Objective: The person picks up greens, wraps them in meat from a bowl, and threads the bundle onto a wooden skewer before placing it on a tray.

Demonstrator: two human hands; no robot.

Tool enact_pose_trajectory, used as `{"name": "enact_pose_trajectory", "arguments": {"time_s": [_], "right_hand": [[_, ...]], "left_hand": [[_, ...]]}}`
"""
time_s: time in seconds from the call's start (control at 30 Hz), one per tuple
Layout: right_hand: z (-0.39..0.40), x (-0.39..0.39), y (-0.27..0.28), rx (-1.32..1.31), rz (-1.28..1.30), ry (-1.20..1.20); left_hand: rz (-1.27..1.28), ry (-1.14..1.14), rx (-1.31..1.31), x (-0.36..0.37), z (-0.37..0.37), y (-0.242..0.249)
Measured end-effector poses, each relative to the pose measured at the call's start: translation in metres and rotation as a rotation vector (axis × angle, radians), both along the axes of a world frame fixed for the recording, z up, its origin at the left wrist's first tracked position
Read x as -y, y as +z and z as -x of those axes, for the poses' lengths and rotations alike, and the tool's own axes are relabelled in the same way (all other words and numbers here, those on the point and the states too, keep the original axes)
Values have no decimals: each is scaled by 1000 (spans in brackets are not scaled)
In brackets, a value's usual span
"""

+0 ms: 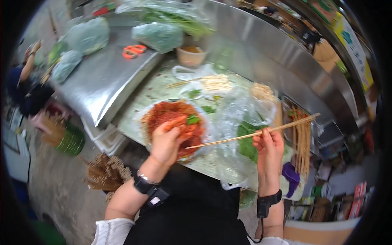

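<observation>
Over a round dish of red, sauce-covered food (165, 113) is my left hand (165, 141), its fingers closed round a reddish piece that I cannot make out. A green leaf (192, 119) shows just beyond those fingers. My right hand (269, 149) pinches thin wooden skewers (237, 138); their tips reach left to the dish's edge and their other ends point up and right. Beneath the skewers, green leaves (247, 143) lie in a clear plastic bag (228, 153). More skewers (302, 147) rest in a bundle to the right of my right hand.
Orange-handled scissors (134, 51) lie on a metal surface (102, 73) at the upper left, near bagged greens (87, 36). White strips (216, 83) and a tub (191, 56) stand behind the dish. A purple object (290, 179) is at the right edge. Another person's arm (28, 65) shows far left.
</observation>
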State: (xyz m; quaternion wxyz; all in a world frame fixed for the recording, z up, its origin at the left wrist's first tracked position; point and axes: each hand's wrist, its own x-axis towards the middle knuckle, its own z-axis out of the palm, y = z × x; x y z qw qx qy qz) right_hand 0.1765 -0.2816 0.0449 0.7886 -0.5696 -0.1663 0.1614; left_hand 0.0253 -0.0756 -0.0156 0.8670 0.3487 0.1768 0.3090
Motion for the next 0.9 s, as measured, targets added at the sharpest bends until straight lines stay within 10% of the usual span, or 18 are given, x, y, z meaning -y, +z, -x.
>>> {"name": "enact_pose_trajectory", "arguments": {"time_s": [0.43,0.9], "right_hand": [[63,-47,-18,-23,107,523],[29,-45,11,54,112,343]], "left_hand": [[-24,18,-30,1,14,2],[-249,16,-61,6,23,2]]}}
